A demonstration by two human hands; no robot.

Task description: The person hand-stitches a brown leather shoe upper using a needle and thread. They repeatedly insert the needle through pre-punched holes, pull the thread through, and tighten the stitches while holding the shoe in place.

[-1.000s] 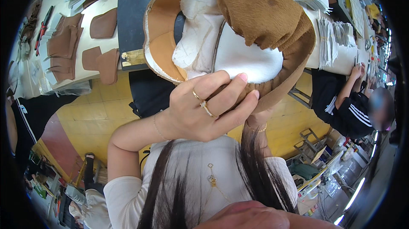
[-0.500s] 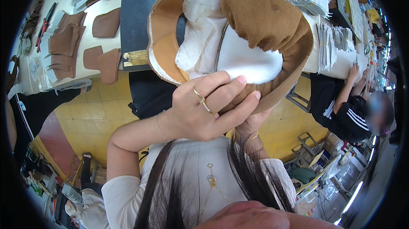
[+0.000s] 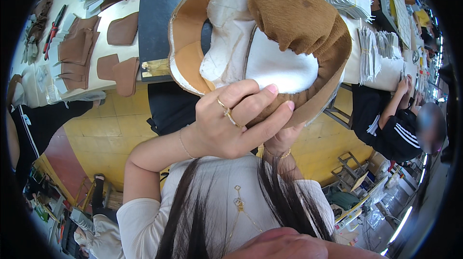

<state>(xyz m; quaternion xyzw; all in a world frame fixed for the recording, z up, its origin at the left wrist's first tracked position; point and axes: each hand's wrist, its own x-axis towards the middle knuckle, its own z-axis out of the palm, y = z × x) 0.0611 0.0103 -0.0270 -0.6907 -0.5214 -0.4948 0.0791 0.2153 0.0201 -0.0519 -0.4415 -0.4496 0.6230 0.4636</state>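
A large rounded sewn piece (image 3: 299,13) of brown suede-like material is held up in front of me, over the table's near edge. Its inside shows tan lining (image 3: 187,61) at the left and white padding (image 3: 279,68) in the middle; the brown cover is gathered into folds around the opening. My left hand (image 3: 236,119), with rings on it, is closed on the gathered lower rim, fingertips pressing the folds. Beneath the same rim, my right hand (image 3: 285,138) grips the piece from the outer side; its fingers are mostly hidden behind it.
Stacks of brown leather pieces (image 3: 77,47) and red-handled pliers (image 3: 52,32) lie on the table at left. A dark board (image 3: 154,23) lies behind the piece. Bundled white pieces (image 3: 369,54) are at right, where a co-worker (image 3: 393,129) sits. A stool (image 3: 347,170) stands on the yellow floor.
The view has shifted slightly, and the sewn piece has tilted a little. Both hands keep the same hold on its rim.
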